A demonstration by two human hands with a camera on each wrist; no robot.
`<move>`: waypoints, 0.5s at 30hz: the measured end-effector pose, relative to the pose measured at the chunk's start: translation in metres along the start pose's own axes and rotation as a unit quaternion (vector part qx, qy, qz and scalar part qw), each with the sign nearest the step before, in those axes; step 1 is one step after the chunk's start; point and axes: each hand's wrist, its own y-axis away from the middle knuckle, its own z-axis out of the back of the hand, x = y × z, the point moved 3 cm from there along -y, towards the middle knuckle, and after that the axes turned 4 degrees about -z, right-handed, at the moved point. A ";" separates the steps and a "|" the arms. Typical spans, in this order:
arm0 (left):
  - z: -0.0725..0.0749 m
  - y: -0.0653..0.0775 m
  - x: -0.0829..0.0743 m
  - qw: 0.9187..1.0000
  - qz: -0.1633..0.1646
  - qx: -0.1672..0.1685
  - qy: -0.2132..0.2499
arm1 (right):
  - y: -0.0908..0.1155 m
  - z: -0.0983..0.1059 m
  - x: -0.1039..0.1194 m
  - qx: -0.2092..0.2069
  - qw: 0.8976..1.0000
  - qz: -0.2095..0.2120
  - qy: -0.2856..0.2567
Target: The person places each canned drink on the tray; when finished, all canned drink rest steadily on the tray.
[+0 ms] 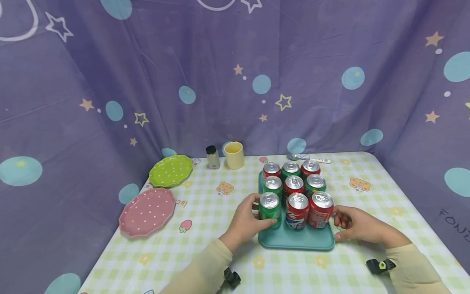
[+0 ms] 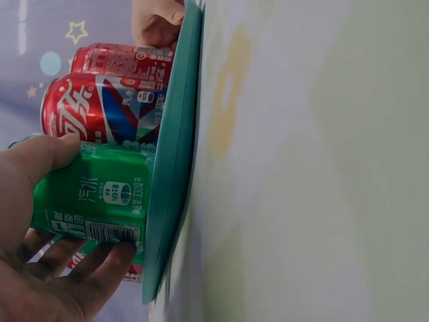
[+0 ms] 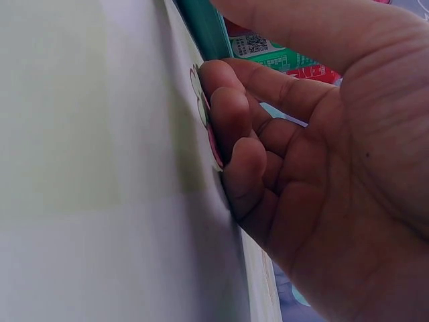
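Observation:
A teal tray point(image 1: 296, 241) carries several soda cans standing upright in rows, some green, some red. My left hand point(image 1: 245, 222) holds the front-left green can point(image 1: 269, 210), thumb on its near side and fingers round its left side. The left wrist view shows this green can point(image 2: 100, 194) upright on the tray beside a red can point(image 2: 100, 111) with a blue patch. At the tray's right edge is my right hand point(image 1: 361, 226), beside the front-right red can point(image 1: 320, 210). In the right wrist view its fingers point(image 3: 231, 114) curl loosely by the tray rim, low over the tablecloth, holding nothing.
Left on the table lie a pink dotted plate point(image 1: 148, 212) and a green dotted plate point(image 1: 171, 170). A black-capped jar point(image 1: 213, 158) and a yellow cup point(image 1: 234, 156) stand at the back. Behind the tray lies a spoon point(image 1: 312, 159). A purple curtain point(image 1: 220, 53) surrounds the table.

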 end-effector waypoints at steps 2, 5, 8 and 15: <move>-0.002 0.000 0.000 1.000 -0.004 -0.001 -0.002 | 0.000 0.000 0.000 0.000 1.000 0.000 -0.001; -0.004 -0.001 -0.001 1.000 -0.006 -0.001 -0.003 | 0.000 -0.001 0.001 0.000 1.000 0.000 -0.001; -0.006 -0.001 -0.002 1.000 -0.008 -0.003 -0.002 | 0.000 -0.001 0.001 0.000 1.000 -0.001 -0.002; -0.010 -0.002 -0.003 1.000 -0.002 -0.008 -0.007 | 0.000 -0.001 0.001 0.001 1.000 0.000 -0.002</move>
